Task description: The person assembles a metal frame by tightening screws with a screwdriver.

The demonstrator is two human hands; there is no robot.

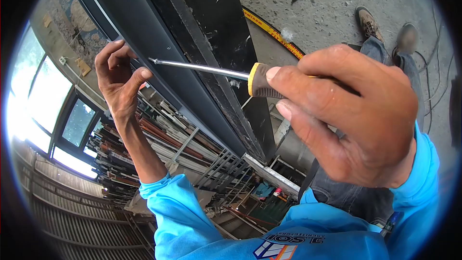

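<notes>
Workshop scene with a screwdriver at a dark profile. The grey concrete floor (332, 0) is filling the upper right of the frame, while stacked bars (178, 135) are lying left of the lower centre. A broad black beam (221, 24) is running from the top centre down towards the lower centre; alongside it on the left, a long dark profile (192, 103) is slanting down from the upper left. The right hand (356, 110), largest in view, is pinching a grey-and-yellow handle (263, 81) between its digits. The left hand (120, 74) is curling at the profile's outer edge, thumb and fingers standing apart; from where I am standing, I cannot tell whether they are gripping that edge.

Judged from this pose, the slender blade could skid off the smooth face, through a slanting push or a poorly seated tip, and scratch the finish or jab the left thumb, which is sitting close by.

The screwdriver (207, 69) is reaching leftward from the right hand across the profile, its tip pointing just beside the left thumb; actual contact is hard to confirm. Smallest of all, a round bright spot (168, 48) is showing just above the shaft.
</notes>
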